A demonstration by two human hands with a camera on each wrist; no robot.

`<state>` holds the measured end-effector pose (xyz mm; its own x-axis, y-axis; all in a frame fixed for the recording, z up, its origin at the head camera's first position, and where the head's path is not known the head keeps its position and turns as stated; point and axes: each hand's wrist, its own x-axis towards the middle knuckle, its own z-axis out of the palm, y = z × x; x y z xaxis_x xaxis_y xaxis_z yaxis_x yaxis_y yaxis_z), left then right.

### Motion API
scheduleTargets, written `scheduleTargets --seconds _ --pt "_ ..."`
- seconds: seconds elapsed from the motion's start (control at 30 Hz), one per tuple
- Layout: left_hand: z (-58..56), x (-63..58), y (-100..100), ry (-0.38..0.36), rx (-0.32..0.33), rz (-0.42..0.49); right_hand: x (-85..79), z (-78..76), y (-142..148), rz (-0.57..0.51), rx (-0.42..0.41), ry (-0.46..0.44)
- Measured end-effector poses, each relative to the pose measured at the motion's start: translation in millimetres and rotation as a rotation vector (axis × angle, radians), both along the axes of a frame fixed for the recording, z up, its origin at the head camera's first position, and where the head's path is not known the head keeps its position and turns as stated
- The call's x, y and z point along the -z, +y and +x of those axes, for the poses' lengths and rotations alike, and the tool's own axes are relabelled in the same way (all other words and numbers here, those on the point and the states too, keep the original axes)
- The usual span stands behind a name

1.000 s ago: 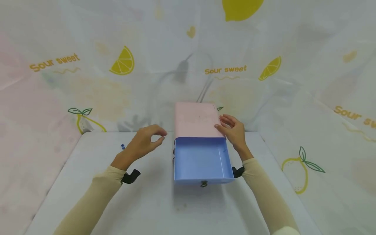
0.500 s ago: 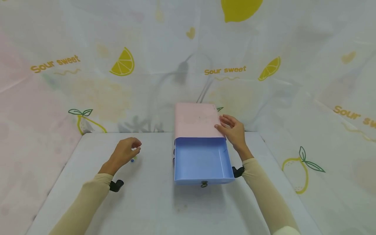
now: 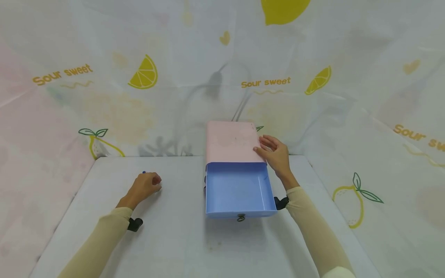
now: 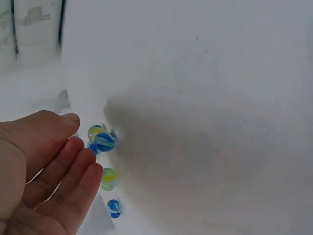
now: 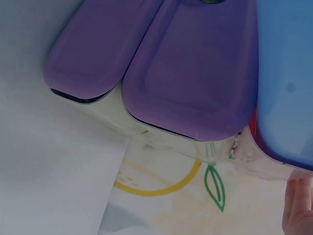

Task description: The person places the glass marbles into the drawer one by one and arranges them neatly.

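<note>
Blue and yellow-green marbles (image 4: 104, 142) lie on the tabletop (image 3: 174, 247) beside the left hand (image 3: 141, 188), fingers and thumb slightly apart; the right hand (image 3: 276, 155), thumb spread, touches the pink cabinet (image 3: 232, 142); the backdrop (image 3: 191, 42) reads "Sour sweet".

Long cream sleeves (image 3: 98, 239), black wrist cameras (image 3: 135, 224)

A pale lemon-print sheet (image 3: 194, 42) lettered "Sour sweet" encloses the white table (image 3: 174, 239) behind and at both sides; grey shadows (image 3: 213, 87) fall across it behind the table.
</note>
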<state>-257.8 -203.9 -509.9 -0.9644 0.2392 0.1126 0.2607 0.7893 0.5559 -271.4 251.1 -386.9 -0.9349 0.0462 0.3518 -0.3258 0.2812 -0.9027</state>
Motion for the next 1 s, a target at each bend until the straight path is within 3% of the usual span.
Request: scheduleTargets --seconds 0.17,0.4,0.77,1.0 --pt "3.3 7.4 -2 0.004 0.004 -0.048 2.0 0.3 0 -0.005 -0.002 0.001" --pt "4.4 15.6 -7 0.004 -0.001 -0.045 2.5 -0.1 -1 -0.019 -0.005 0.001" --pt "13.6 16.0 -10 -0.034 -0.017 -0.08 1.3 1.0 -1 -0.036 -0.013 -0.003" --pt "15.8 17.8 -12 0.015 -0.019 -0.053 2.5 -2.3 0 -0.01 0.005 0.001"
